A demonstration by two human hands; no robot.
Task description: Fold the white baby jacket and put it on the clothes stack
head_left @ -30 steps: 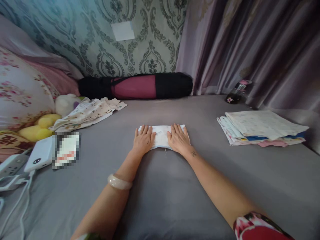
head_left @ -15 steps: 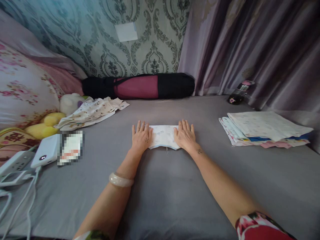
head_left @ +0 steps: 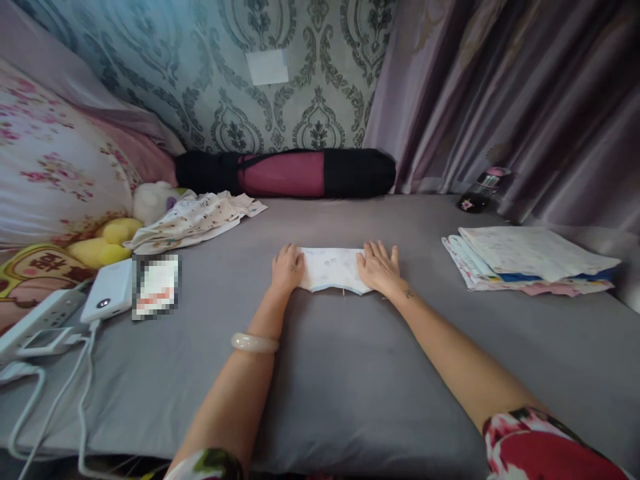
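Observation:
A folded white cloth (head_left: 331, 269) with faint prints and a pale blue lower edge lies on the grey sheet between my hands. A short loose thread hangs from that edge. My left hand (head_left: 288, 268) is at the cloth's left end, its fingers curled in and the thumb on the fabric; the fingertips are partly hidden. My right hand (head_left: 380, 268) rests on the right end, palm down, fingers spread.
To the right lies a stack of folded cloths (head_left: 540, 253), with a dark bottle (head_left: 475, 200) behind it. A long black and red bag (head_left: 285, 175) lines the wall. At left are a crumpled cloth (head_left: 195, 220), yellow plush toy (head_left: 103, 247), power bank (head_left: 107, 290), power strip (head_left: 47, 317) and cables.
The fingers of my left hand have drawn in from lying flat to curled at the cloth's end. My right hand stays spread on it. The view has shifted slightly left.

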